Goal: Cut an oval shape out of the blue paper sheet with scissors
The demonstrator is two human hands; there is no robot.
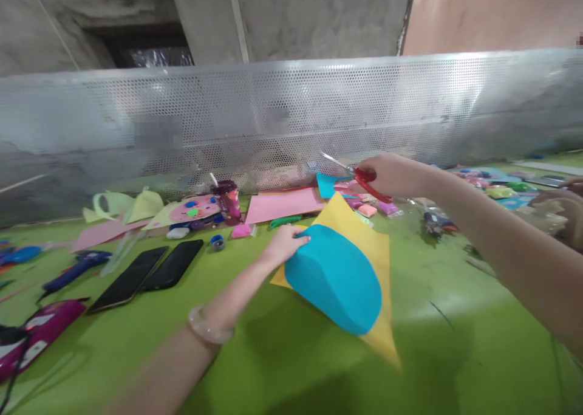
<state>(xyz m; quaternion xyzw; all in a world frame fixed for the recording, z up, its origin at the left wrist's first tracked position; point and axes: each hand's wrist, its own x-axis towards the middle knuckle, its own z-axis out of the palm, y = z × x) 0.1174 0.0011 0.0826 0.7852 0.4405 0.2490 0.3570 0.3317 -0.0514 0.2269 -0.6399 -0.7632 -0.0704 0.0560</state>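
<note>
My left hand [283, 243] pinches the near-left edge of a stack of two paper sheets, a blue rounded piece [334, 278] lying over a yellow sheet [364, 233], lifted off the green table [255, 354]. My right hand [387, 173] is closed through the red handles of a pair of scissors [359, 177]. The scissor blades point up and left, just above the top corner of the yellow sheet. A pale bracelet [207, 329] circles my left wrist.
Two black phones [148, 273] lie at the left, beside a blue glue gun [73, 270] and a magenta case [39, 330]. A pink sheet [282, 204], a cup [228, 199] and clay bits sit along the perforated metal barrier [291, 117]. Another person's hand [562, 211] is at the right.
</note>
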